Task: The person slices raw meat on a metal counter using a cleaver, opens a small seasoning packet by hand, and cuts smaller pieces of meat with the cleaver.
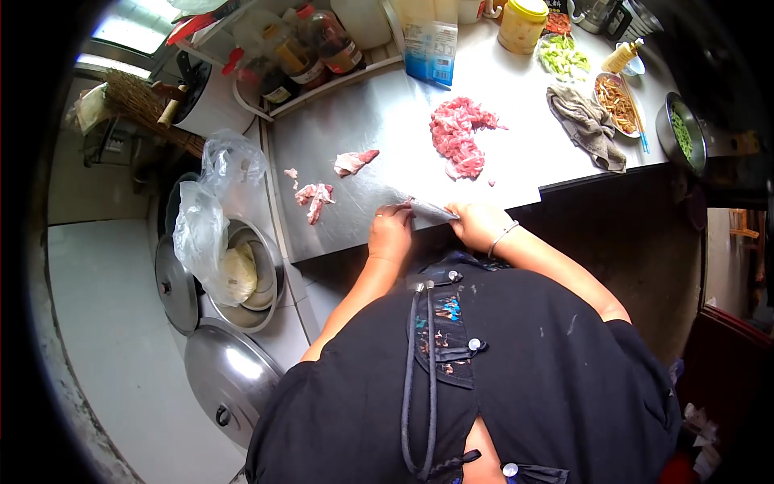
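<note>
My right hand [482,226] is closed at the near edge of the steel worktop [314,185], gripping a knife [433,210] whose thin blade points left. My left hand [391,232] is by the blade's far end, its fingers bent and pressed together. A small reddish bit shows at those fingertips, too small to name. Beyond my hands lies a pile of sliced raw meat [461,135]. Left of it are a chunk of meat [355,162] and some fatty trimmings [314,200].
Sauce bottles [330,44] stand in a rack at the back left. A crumpled cloth [587,125], a plate of shredded food [617,105] with chopsticks and a bowl of greens [681,133] are at right. Left below are a metal pot [278,278] and plastic bags [201,234].
</note>
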Demonstrator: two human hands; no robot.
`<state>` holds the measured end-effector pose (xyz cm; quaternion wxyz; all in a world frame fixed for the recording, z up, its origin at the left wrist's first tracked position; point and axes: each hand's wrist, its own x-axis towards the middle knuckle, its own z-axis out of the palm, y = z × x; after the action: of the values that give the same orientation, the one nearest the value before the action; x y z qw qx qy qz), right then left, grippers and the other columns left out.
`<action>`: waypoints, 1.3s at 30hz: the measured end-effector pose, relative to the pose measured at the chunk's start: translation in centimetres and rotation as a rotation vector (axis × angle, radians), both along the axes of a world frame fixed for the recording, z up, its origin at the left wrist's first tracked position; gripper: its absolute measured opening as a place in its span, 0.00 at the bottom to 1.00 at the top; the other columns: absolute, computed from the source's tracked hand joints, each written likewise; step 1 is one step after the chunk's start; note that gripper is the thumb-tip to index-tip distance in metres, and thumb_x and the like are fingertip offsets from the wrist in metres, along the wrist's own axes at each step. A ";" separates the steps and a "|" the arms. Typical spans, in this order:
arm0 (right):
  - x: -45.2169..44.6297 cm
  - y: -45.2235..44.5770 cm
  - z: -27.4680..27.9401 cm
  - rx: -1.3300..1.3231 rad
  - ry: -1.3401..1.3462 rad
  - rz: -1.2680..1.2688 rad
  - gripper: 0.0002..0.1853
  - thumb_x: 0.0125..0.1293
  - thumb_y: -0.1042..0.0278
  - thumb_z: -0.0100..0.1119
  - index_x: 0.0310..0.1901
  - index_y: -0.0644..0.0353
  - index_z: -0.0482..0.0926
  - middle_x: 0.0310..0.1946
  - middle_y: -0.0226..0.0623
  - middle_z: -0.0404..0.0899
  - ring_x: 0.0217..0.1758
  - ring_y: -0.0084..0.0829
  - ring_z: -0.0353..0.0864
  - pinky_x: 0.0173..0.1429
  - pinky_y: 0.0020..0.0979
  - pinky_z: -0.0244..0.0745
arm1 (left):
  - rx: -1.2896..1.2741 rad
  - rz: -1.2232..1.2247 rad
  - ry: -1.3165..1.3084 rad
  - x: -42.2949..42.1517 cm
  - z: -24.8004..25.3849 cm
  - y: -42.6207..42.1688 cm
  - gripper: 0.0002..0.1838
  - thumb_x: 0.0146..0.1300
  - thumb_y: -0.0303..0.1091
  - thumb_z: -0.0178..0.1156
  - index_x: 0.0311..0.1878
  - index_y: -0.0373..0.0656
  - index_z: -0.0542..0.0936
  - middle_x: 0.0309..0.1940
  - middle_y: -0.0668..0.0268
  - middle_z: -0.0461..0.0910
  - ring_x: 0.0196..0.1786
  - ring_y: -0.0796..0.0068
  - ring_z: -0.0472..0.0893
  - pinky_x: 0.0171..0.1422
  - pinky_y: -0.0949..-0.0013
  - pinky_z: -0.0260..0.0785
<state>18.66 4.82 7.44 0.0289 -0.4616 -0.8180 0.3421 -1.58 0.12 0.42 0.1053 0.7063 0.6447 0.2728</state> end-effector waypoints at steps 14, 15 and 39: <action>-0.5 -1.9 -0.3 0.051 -0.050 0.136 0.08 0.57 0.73 0.46 0.35 0.64 0.76 0.25 0.53 0.79 0.31 0.51 0.80 0.39 0.47 0.74 | -0.031 0.077 0.142 -0.2 -1.0 -0.7 0.08 0.48 0.31 0.61 0.33 0.39 0.81 0.31 0.52 0.79 0.35 0.50 0.78 0.42 0.56 0.72; -0.5 -1.9 -0.5 0.048 -0.050 0.138 0.08 0.57 0.73 0.46 0.35 0.64 0.76 0.25 0.53 0.79 0.31 0.51 0.80 0.39 0.47 0.74 | -0.033 0.079 0.141 -0.3 -1.0 -0.7 0.08 0.48 0.31 0.61 0.33 0.39 0.81 0.31 0.52 0.79 0.35 0.50 0.78 0.42 0.56 0.72; -4.9 0.8 0.2 -0.103 -0.226 0.216 0.13 0.54 0.75 0.50 0.41 0.65 0.78 0.36 0.52 0.81 0.42 0.46 0.81 0.47 0.40 0.75 | -0.107 0.128 0.158 -0.5 -2.0 -0.5 0.07 0.49 0.33 0.59 0.28 0.41 0.82 0.28 0.54 0.80 0.32 0.50 0.79 0.39 0.56 0.73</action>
<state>13.73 5.61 7.65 -0.1241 -0.4074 -0.8422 0.3305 -2.11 -0.41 -1.54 0.0744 0.6763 0.7084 0.1877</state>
